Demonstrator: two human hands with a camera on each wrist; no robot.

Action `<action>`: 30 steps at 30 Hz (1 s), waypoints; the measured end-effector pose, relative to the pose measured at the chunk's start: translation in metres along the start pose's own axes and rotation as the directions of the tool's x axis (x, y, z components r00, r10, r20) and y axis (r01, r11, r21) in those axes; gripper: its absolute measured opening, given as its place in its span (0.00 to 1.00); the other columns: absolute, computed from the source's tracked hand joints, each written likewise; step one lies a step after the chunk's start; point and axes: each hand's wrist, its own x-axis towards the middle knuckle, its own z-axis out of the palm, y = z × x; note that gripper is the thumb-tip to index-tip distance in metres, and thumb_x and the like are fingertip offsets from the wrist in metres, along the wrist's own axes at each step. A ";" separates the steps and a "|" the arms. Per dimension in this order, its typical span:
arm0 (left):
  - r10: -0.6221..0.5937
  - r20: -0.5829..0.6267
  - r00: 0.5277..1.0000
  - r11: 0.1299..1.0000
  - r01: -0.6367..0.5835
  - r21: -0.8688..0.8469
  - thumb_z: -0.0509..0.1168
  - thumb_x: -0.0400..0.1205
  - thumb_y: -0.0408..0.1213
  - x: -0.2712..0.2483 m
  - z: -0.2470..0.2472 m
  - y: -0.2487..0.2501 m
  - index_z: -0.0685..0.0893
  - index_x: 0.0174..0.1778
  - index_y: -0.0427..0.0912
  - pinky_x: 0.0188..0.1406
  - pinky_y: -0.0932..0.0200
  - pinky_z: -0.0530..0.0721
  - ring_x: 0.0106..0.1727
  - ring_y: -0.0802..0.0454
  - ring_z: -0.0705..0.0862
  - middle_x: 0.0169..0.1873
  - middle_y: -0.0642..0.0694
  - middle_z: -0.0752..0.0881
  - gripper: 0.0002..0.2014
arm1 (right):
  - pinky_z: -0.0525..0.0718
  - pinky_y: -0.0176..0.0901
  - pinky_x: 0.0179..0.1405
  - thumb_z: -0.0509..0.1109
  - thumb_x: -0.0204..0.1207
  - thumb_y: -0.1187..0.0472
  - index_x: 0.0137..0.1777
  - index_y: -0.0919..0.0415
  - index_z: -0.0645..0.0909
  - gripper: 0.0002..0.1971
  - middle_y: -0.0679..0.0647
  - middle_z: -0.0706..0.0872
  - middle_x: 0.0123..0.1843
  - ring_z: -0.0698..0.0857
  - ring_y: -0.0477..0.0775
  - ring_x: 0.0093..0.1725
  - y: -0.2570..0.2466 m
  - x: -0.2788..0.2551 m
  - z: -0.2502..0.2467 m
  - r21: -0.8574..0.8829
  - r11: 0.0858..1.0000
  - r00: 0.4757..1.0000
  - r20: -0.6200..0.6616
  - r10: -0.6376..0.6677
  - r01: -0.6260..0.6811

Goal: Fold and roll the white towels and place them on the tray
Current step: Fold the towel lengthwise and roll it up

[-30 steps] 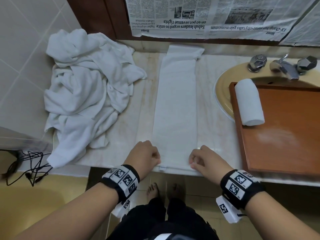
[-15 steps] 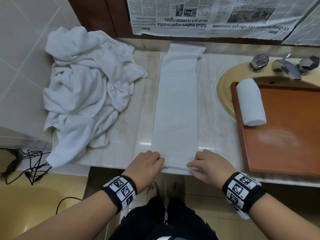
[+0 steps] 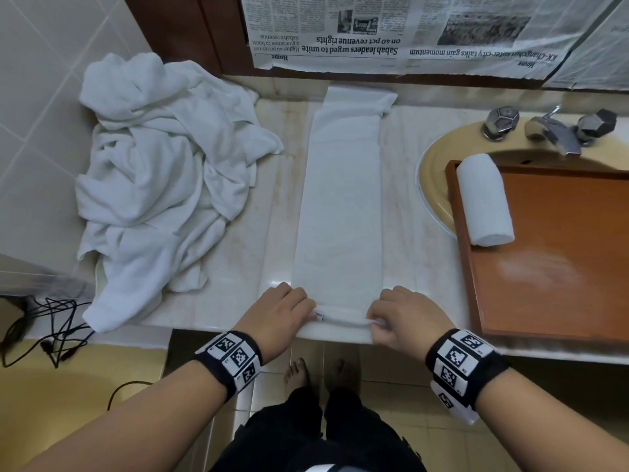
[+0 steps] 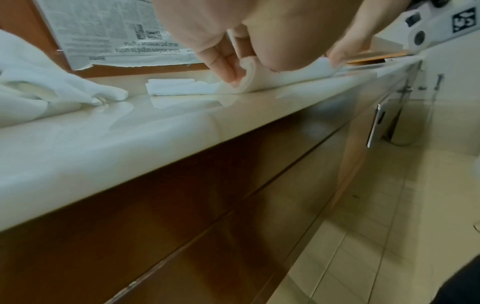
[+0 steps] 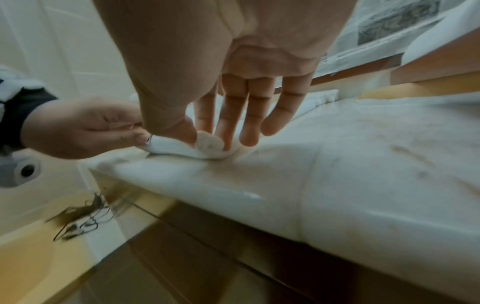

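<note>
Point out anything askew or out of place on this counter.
The far end of the folded towel flares wider than the strip and kinks right against the wall. The tray sits over the sink basin rather than on the counter. Newspaper hangs upside down.

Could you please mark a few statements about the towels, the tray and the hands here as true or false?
1. One rolled towel lies on the tray. True.
2. The left hand rests on the towel pile. False: it pinches the near end of the folded towel.
3. The right hand pinches the same near end. True.
4. The folded towel is fully rolled. False: only its near end is curled; the rest lies flat on the counter.
5. The tray sits partly over the sink. True.
</note>
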 end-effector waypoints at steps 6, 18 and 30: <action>-0.231 0.276 0.933 0.943 0.285 -0.171 0.57 0.91 0.53 0.011 -0.013 -0.009 0.89 0.53 0.49 0.52 0.53 0.80 0.47 0.50 0.76 0.47 0.53 0.83 0.18 | 0.76 0.41 0.47 0.67 0.78 0.50 0.53 0.44 0.88 0.09 0.41 0.78 0.48 0.76 0.46 0.53 0.003 0.011 -0.010 0.037 0.991 0.981 0.152 0.120 -0.127; -0.514 0.527 0.676 0.785 0.619 -0.027 0.70 0.79 0.64 0.059 -0.045 -0.012 0.92 0.42 0.50 0.51 0.54 0.85 0.46 0.53 0.86 0.40 0.53 0.90 0.20 | 0.79 0.40 0.40 0.76 0.73 0.51 0.48 0.44 0.78 0.09 0.43 0.86 0.42 0.84 0.42 0.41 0.009 0.028 -0.035 0.246 0.898 0.912 0.289 0.291 -0.365; -0.302 0.209 0.930 0.953 0.294 0.072 0.76 0.81 0.48 0.036 -0.026 0.005 0.87 0.36 0.45 0.31 0.48 0.80 0.39 0.45 0.76 0.37 0.48 0.80 0.13 | 0.71 0.45 0.31 0.77 0.72 0.66 0.52 0.46 0.87 0.14 0.47 0.75 0.44 0.79 0.54 0.41 -0.006 0.018 -0.009 -0.027 1.000 1.000 -0.016 -0.011 0.011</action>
